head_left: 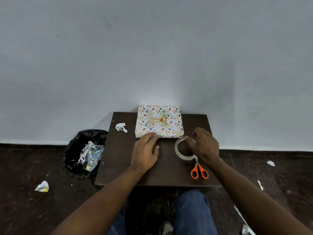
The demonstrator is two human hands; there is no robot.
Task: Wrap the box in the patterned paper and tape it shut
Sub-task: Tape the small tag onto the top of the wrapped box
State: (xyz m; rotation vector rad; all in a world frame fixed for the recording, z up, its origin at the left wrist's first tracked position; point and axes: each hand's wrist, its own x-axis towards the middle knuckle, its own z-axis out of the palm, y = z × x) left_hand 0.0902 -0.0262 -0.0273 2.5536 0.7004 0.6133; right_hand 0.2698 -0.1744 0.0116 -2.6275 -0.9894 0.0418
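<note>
A flat box (159, 121) covered in white paper with coloured dots and a "Happy Birthday" panel lies at the far edge of a small dark table (118, 158), against the wall. My left hand (145, 150) lies flat on the table, its fingertips touching the box's near edge. My right hand (203, 146) is curled over a roll of clear tape (179, 150) that lies flat just in front of the box's near right corner, with thumb and fingers on the roll's rim. Part of the roll is hidden under the hand.
Orange-handled scissors (199, 171) lie near the table's front right, blades under the tape roll. A crumpled paper scrap (121, 127) sits on the table's left. A black bin bag (84, 153) with paper offcuts stands left of the table. Scraps litter the dark floor (42, 186).
</note>
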